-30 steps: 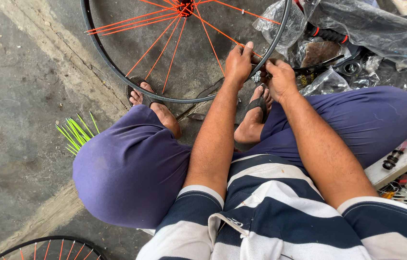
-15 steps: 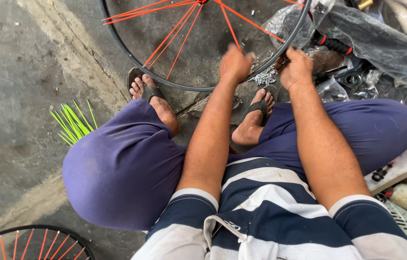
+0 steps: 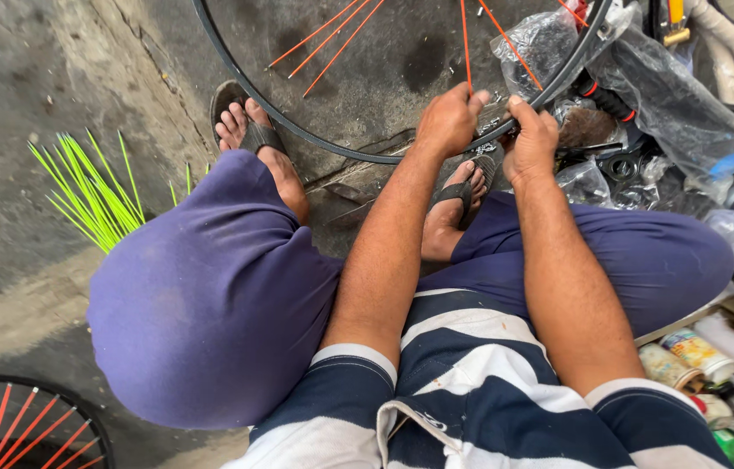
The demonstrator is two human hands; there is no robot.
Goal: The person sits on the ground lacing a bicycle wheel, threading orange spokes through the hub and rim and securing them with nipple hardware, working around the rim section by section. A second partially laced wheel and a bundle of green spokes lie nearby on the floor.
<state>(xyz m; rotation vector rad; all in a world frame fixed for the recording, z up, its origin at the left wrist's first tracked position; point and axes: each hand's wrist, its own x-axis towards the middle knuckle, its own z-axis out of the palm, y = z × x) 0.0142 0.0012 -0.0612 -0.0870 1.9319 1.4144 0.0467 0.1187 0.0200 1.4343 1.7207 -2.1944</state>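
We are sitting low over a stained concrete floor (image 3: pixel 28 78), knees spread, and both our hands are meeting at the near edge of a black wheel rim (image 3: pixel 297 130) that is standing in front of us, just beyond our feet. Our left hand (image 3: pixel 449 117) is closing into a tight fist right on the rim, fingers curled narrow around it and, it seems, around the lower end of one orange spoke (image 3: pixel 464 43); whether anything small is sitting inside the fist we cannot tell. Our right hand (image 3: pixel 530 139) is pressing in just beside it, also closed, thumb up, gripping the same stretch of rim; what it is pinching is hidden by the knuckles. The two hands are almost touching.

More orange spokes are fanning up from the rim toward the far edge of the view. Our left foot in a dark sandal (image 3: pixel 245 130) is resting under the rim at the left, and the right foot (image 3: pixel 458 195) is lying just below our hands. To the left, well apart from the hands, a bundle of bright green spokes (image 3: pixel 89 191) is lying on the floor. At the far right, clear plastic bags (image 3: pixel 671 95) are heaping over dark parts and a red-banded handle (image 3: pixel 601 97). Near right, some tins (image 3: pixel 684 356) are sitting in a tray. In the near left corner a second wheel (image 3: pixel 19 426) with orange spokes is showing.
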